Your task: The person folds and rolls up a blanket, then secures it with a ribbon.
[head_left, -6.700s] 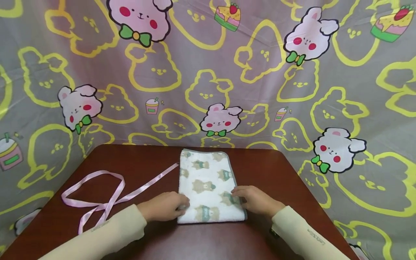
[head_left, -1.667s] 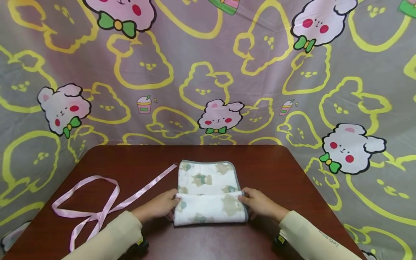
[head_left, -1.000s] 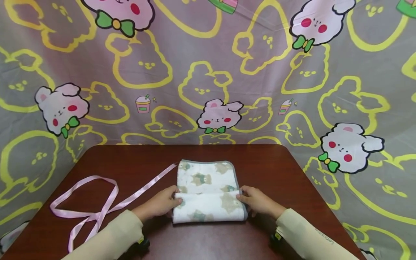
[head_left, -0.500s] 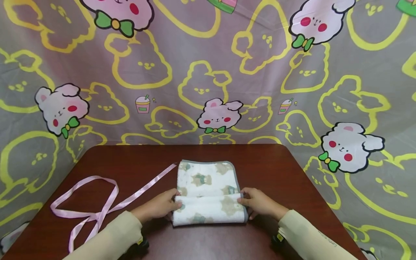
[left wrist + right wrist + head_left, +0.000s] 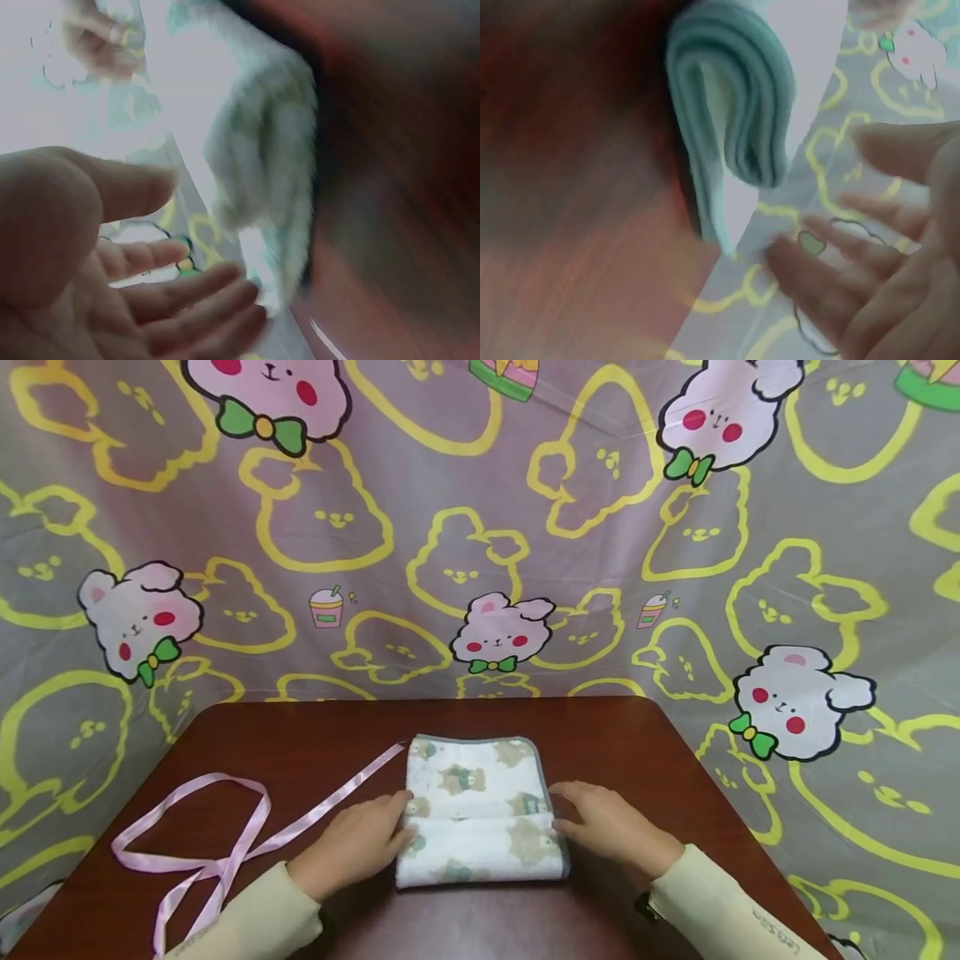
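A white towel (image 5: 480, 777) printed with brown bears lies folded at the middle of the table, its near part turned over onto the rest. Grey-green edging runs along its right side; in the right wrist view the edging (image 5: 739, 60) shows several layers curling over. My left hand (image 5: 352, 847) is at the towel's left side, and in the left wrist view its fingers (image 5: 187, 292) are spread and relaxed. My right hand (image 5: 615, 827) is at the right edge, fingers extended. Neither hand pinches the towel.
A pink satin ribbon (image 5: 366, 774) lies loosely looped on the left of the brown table (image 5: 480, 935), one end reaching toward the towel's far left corner. A patterned cloth backdrop (image 5: 420, 485) hangs behind and beside the table.
Earlier the towel lay longer and flat; its near part was then folded over, both hands gripping the fold's sides. Now the fingers have let go and spread beside it.
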### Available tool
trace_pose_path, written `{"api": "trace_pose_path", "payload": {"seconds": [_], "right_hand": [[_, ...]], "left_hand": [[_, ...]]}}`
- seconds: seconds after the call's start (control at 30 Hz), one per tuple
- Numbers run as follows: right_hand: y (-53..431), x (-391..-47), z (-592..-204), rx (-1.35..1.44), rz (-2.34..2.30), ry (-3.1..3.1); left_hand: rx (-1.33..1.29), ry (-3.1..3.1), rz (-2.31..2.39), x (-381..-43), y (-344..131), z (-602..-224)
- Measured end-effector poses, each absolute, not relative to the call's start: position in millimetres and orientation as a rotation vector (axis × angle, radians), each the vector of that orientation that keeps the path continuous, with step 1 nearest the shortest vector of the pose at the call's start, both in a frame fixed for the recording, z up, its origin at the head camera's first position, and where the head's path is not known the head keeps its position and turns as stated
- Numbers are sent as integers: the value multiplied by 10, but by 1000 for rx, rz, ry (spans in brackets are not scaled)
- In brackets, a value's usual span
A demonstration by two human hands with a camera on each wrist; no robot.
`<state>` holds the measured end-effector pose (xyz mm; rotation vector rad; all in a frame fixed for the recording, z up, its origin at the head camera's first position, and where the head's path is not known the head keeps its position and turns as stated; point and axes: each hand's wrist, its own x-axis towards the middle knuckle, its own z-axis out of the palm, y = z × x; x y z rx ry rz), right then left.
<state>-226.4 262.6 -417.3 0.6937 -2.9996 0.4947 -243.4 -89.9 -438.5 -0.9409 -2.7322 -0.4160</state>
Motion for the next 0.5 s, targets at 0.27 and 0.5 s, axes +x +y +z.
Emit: {"api": "trace_pose_path", "payload": {"seconds": [0.27, 0.5], "right_hand": [[2417, -2135, -4307, 1392, 125, -2768], [2416, -2145, -4490, 1444, -22, -2789]], "left_hand": [[-1552, -2581, -195, -2254, -787, -4486], [-1533, -2749, -196, -2187, -808, -4629]]}}
